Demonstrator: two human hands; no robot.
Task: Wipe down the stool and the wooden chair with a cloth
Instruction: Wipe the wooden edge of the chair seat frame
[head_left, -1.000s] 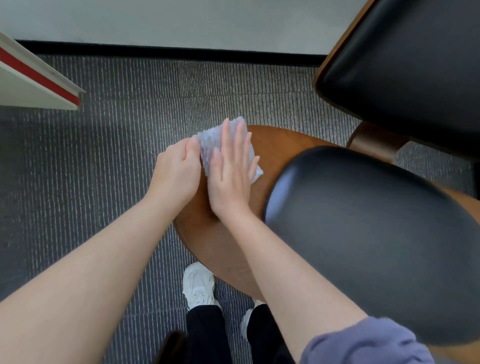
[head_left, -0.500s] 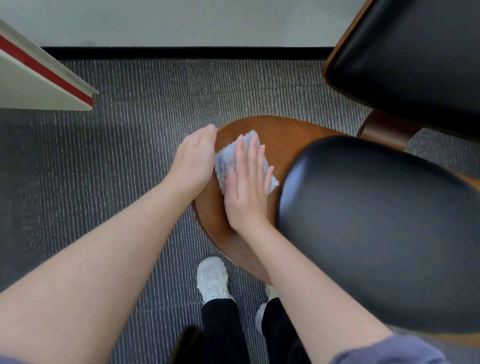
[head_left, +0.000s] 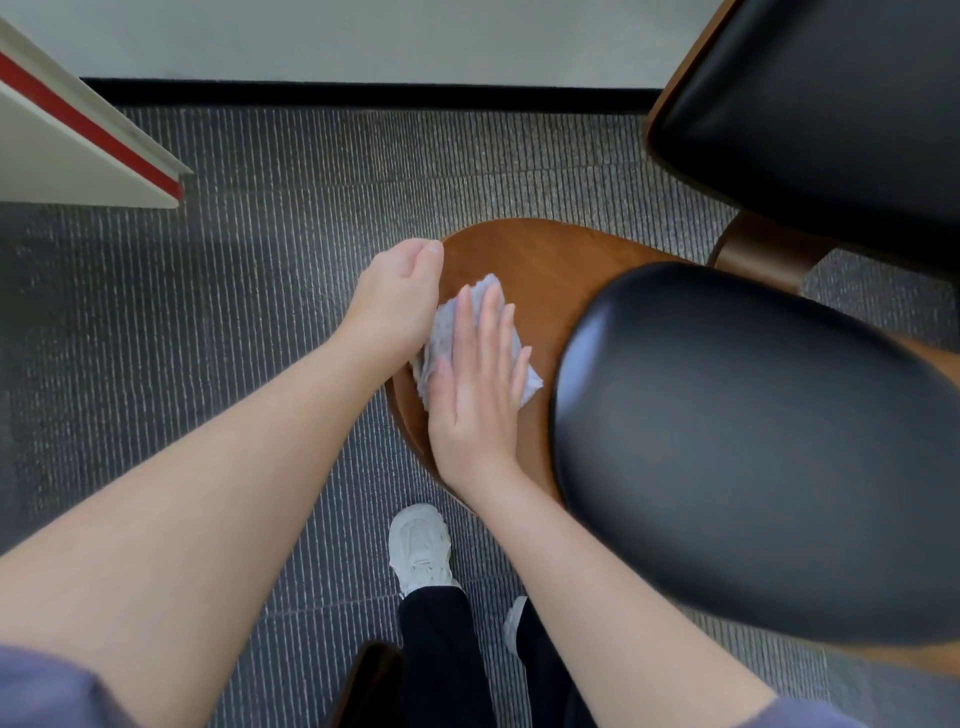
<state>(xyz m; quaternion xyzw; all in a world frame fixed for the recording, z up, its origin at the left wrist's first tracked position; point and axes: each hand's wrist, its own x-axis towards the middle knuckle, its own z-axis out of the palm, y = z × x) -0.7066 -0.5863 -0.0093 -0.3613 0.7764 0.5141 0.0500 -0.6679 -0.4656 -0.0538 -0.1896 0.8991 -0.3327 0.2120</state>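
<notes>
A wooden chair shell (head_left: 535, 260) with a brown curved panel sits in the middle, and a glossy black pad (head_left: 753, 441) covers its right part. A light grey-blue cloth (head_left: 445, 330) lies on the bare wood. My right hand (head_left: 475, 395) lies flat on the cloth with fingers stretched, pressing it down. My left hand (head_left: 397, 301) is curled over the panel's left rim, right beside the cloth. Most of the cloth is hidden under my right palm.
A second black cushion with a wooden rim (head_left: 831, 104) fills the top right, and a brown wooden support (head_left: 758, 254) shows below it. A white board with a red stripe (head_left: 62, 145) juts in at the top left. Ribbed grey carpet (head_left: 260, 312) surrounds everything. My white shoe (head_left: 418, 551) stands below the panel.
My right hand and the cloth have slid from the panel's far edge back toward me over the wood. My left hand stayed on the rim beside them.
</notes>
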